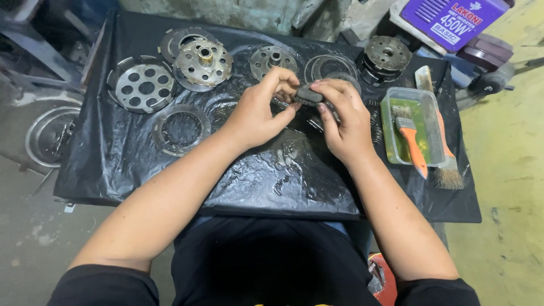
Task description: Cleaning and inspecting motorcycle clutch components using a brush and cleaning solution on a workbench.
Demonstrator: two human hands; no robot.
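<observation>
Small dark grey oblong metal part (309, 93), smooth and slightly curved, pinched between the fingertips of both hands above the middle of the bench. Left hand (258, 110) clenched on its left end, thumb and forefingers bent; right hand (340, 116) grasping its right end from above. Beneath: glossy black plastic sheet (272, 175), wrinkled and wet with oil. At left: one round grey metal housing with drilled holes (141, 85) and one flat toothed ring plate (181, 129). At back: one brassy hub disc with central boss (203, 61), one smaller grey disc (273, 60), a stack of thin steel rings (328, 67), one dark stepped round drum (386, 55). Several coil springs (375, 122) just right of the right hand, exact count not clear. At right: one clear rectangular plastic tub (411, 122) with greenish liquid, one orange-handled paintbrush (412, 144) resting in it, and a second wooden-handled brush (445, 161) alongside.
</observation>
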